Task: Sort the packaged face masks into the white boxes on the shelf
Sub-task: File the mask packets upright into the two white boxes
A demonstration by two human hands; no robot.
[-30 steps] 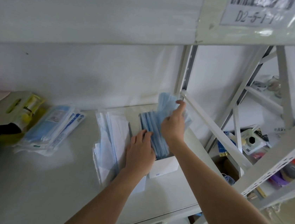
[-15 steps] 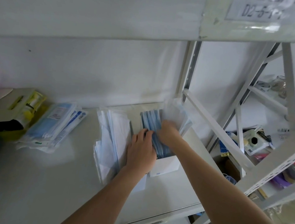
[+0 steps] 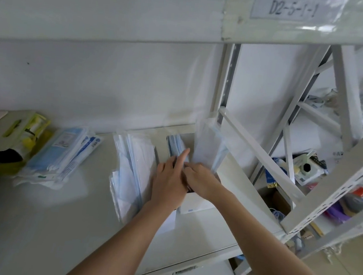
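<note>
**Thin, floppy mask packs going into the right-hand white box**

The white box (image 3: 193,203) at the right end of the shelf (image 3: 30,222) is the landmark here. Standing on edge inside it is a row of blue mask packs (image 3: 176,147), and just behind the hands a clear-wrapped pack (image 3: 206,147) sticks up out of the box at its right side, tilted slightly and blurred. The right hand (image 3: 200,180) sits at the base of that pack, fingers curled down into the box; whether they actually pinch it cannot be told. The left hand (image 3: 168,181) lies over the box's left edge, index finger stretched against the blue row, the rest loosely bent, apparently holding nothing.

Left of the box, touching it, is a pile of white packs (image 3: 131,170); further left lies a loose heap of blue-and-white packs (image 3: 61,155).

These packs look very light, soft and slick in their plastic film. They would likely bend if pushed from the top, so a grip low on the long edge, with the other hand parting the row, seems safest.
</note>
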